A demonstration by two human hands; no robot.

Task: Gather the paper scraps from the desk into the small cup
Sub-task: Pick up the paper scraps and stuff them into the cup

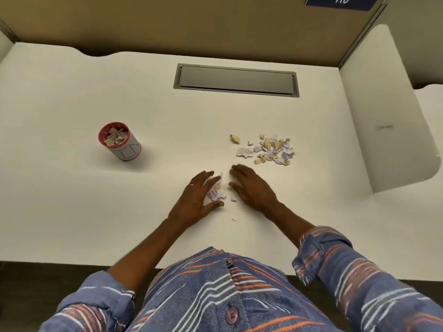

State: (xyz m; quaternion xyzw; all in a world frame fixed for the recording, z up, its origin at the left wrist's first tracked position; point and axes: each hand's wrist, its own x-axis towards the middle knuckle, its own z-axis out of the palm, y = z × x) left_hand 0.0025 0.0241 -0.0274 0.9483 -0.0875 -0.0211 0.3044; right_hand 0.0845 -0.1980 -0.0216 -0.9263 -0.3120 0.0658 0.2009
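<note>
Scraps point(271, 149) lie piled on the table point(72, 200), just far-right of the right grip point(251, 188), spread mostly left to right. A smaller clump point(214, 194) sits under the left grip point(195, 197). Both grips are wide, fingers spread. The cup point(119, 141) stands upright well left, nearer the left grip.
</note>
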